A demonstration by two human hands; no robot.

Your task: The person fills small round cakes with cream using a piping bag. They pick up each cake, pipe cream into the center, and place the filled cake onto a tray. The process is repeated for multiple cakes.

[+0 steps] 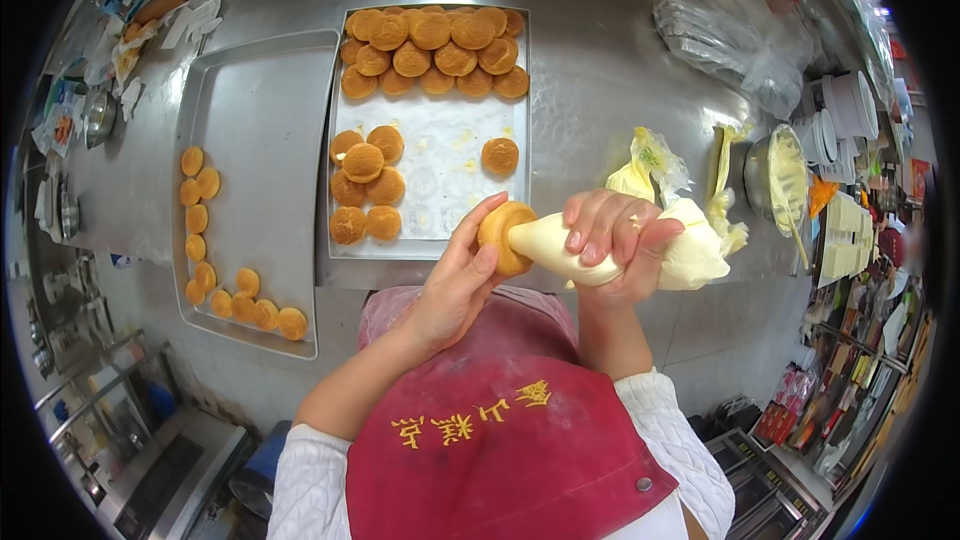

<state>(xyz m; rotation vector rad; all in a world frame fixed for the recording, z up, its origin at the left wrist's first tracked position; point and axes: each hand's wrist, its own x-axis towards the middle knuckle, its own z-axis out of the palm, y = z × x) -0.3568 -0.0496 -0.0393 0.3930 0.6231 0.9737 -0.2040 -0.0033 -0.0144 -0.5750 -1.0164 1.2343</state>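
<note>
In my left hand point(461, 277) is a round golden bun point(493, 234), turned on its side before my apron. My right hand point(619, 240) squeezes a piping bag point(551, 244) full of pale cream, and the bag's tip meets the bun's face; whether it has gone inside is hidden. Just beyond my hands lies a paper-lined metal tray point(435, 249). Browned buns point(431, 30) are piled along its far end, a small heap of buns point(364, 163) sits at its left side, and a single bun point(500, 156) rests at the right.
A larger metal tray point(255, 165) on the left holds small buns point(242, 307) and juts past the table edge. To the right are crumpled cream-smeared bags point(649, 165), a metal bowl point(776, 180) of cream with a utensil, and clear plastic bags point(731, 37). White tubs point(851, 105) stand farther right.
</note>
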